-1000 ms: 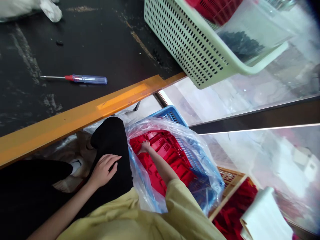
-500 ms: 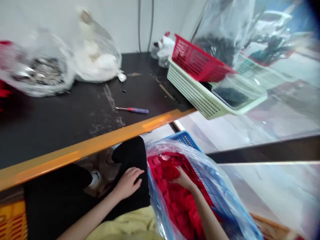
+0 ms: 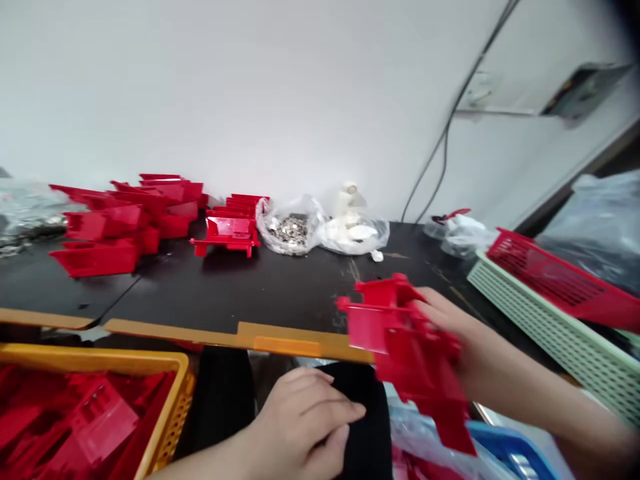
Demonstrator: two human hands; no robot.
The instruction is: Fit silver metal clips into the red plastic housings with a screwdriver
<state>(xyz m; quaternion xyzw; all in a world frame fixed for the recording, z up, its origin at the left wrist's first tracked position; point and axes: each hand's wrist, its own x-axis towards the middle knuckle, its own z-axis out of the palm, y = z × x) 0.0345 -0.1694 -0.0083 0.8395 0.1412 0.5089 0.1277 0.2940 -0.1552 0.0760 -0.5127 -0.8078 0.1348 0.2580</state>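
My right hand (image 3: 445,327) grips a cluster of red plastic parts (image 3: 415,360), moulded pieces with flat panels and round end knobs, held up in front of the table edge. They are slightly blurred, and I cannot tell how many there are. Loosely bent, with the thumb apart from the fingers, my left hand (image 3: 305,423) holds nothing above my lap. Below my right hand, a clear plastic bag (image 3: 425,433) with more red parts lines a blue basket (image 3: 515,447). To my left, a yellow crate (image 3: 165,363) holds a heap of red parts.
On the black table (image 3: 290,293) are a pile of red parts (image 3: 120,223), a row of red parts (image 3: 233,227), a bag of small metal pieces (image 3: 290,230) and a bag of white items (image 3: 353,233). A pale green basket (image 3: 545,320) with a red basket (image 3: 560,273) stands at right.
My right hand has come up out of the bag-lined blue basket with red plastic parts in it. The view has swung left and up. My left hand remains over my lap.
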